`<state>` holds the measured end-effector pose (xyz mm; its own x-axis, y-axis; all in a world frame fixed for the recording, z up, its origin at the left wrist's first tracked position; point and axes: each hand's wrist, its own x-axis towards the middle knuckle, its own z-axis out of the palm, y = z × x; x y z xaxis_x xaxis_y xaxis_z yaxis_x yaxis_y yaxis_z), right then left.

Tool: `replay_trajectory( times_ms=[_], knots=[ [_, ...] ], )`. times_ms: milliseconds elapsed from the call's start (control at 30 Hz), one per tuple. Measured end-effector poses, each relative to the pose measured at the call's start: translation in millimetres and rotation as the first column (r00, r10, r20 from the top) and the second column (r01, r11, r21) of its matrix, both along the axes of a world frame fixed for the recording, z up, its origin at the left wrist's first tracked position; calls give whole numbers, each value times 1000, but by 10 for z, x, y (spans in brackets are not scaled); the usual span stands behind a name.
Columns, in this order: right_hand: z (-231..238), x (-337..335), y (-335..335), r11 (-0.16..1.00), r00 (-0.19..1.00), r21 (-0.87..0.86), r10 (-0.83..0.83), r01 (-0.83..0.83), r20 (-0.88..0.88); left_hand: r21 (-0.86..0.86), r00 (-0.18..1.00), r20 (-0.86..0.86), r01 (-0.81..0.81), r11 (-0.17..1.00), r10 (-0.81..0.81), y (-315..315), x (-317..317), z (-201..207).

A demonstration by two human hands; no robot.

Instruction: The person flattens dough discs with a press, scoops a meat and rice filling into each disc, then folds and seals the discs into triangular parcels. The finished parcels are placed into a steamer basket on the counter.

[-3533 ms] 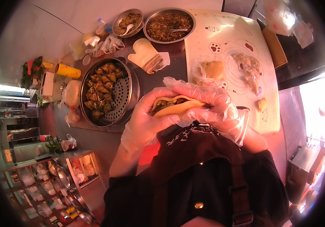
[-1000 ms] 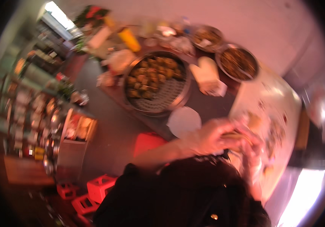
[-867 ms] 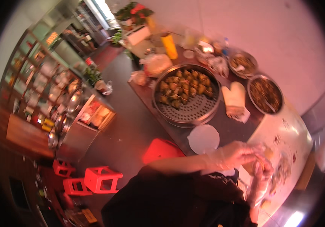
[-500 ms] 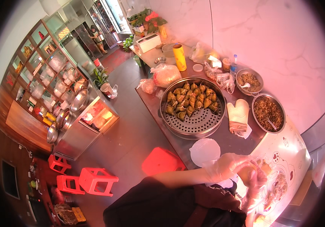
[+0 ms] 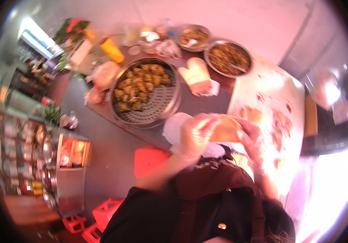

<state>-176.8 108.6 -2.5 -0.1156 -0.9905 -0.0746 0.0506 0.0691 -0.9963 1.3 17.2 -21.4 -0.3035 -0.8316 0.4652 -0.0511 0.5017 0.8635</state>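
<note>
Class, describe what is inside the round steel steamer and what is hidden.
Inside the steamer, brownish parcels lie over the far left part of a perforated plate, bare at the near right. They cover the plate beneath; anything under it is hidden.

On the table (image 5: 206, 104), a round steel steamer (image 5: 153, 108) with a perforated base holds leaf-wrapped zongzi (image 5: 141, 84), bunched toward its upper left; a cream oven mitt (image 5: 195, 75) lies near its right side; a filled plastic bag (image 5: 106, 75) sits to its left, below a yellow cylinder (image 5: 112, 50); a red-flowered plant (image 5: 72, 30) stands farther off; red plastic stools (image 5: 106, 211) stand at lower left.
</note>
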Motion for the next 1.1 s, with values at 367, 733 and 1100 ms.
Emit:
replay_trajectory(
  times_ms=[367, 733, 1100],
  knots=[
    [105, 243, 143, 949, 854, -161, -313, 270, -417, -132, 992, 103, 84, 988, -71, 99, -4, 10],
    [179, 67, 236, 996, 905, -7, -81, 86, -417, -301, 986, 113, 154, 941, -125, 194, -57, 131],
    [-200, 163, 246, 986, 990, -99, -138, 136, -8, 266, 921, -253, 360, 894, -295, 282, 4, 75]
  ],
)
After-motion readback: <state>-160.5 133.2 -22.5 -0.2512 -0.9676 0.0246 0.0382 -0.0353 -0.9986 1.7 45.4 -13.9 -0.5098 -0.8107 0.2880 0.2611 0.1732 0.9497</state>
